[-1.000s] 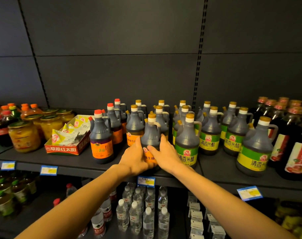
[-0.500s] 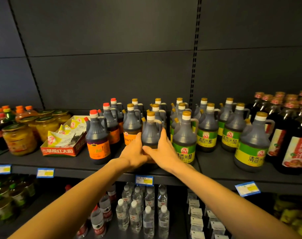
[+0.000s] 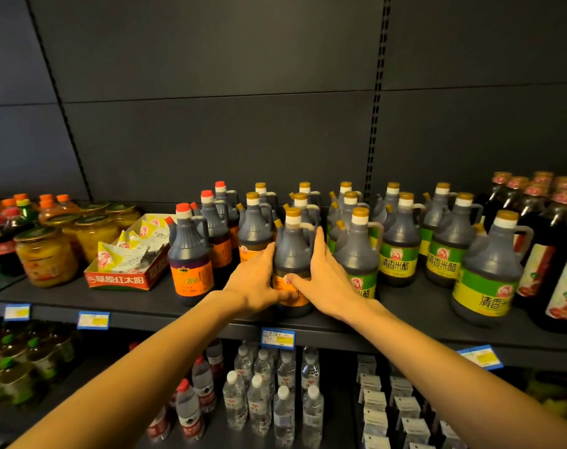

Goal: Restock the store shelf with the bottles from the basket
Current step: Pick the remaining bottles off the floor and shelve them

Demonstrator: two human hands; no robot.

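A dark jug bottle (image 3: 292, 254) with a gold cap and an orange label stands near the front of the dark store shelf (image 3: 139, 307). My left hand (image 3: 258, 280) wraps its left side and my right hand (image 3: 327, 278) presses its right side, thumb across the label. Behind and beside it stand rows of like jugs: orange-labelled ones with red caps (image 3: 190, 260) to the left, green-labelled ones (image 3: 360, 254) to the right. The basket is out of view.
A red carton of sachets (image 3: 127, 270) and jars of yellow fruit (image 3: 46, 259) sit to the left. Tall dark bottles (image 3: 554, 254) crowd the far right. Water bottles (image 3: 259, 393) and small boxes (image 3: 402, 406) fill the shelf below. Price tags (image 3: 278, 338) hang on the shelf lip.
Both hands have slid the orange-labelled jug a little deeper onto the shelf, and the right fingers now reach higher along its side. The camera has come closer.
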